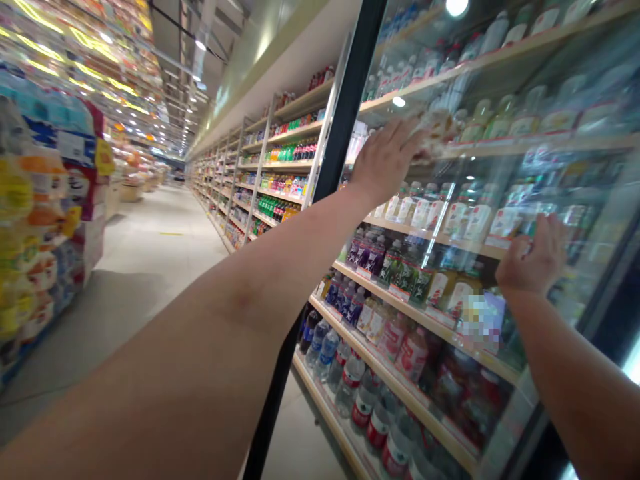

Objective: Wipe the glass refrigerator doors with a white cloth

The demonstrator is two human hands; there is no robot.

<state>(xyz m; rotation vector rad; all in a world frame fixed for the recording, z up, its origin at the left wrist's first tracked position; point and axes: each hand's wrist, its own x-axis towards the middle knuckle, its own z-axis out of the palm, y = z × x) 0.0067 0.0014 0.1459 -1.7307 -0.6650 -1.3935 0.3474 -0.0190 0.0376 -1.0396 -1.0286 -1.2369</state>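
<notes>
A long supermarket aisle: open shelves [280, 143] of coloured soft-drink bottles [295, 152] along the right, stacked packaged goods [45, 200] left, pale floor [150, 260] between.

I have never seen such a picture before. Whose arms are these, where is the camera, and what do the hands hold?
No machine here: a person wears one camera on the head, so you see their own two bare arms. The place is a shop aisle. The left hand reaches up, fingers spread, to the glass door of a drinks cooler; the right hand rests lower on the same glass, fingers curled. Neither seems to hold anything, though the left fingertips are blurred. Behind the glass, bottles stand in rows on shelves.
</notes>
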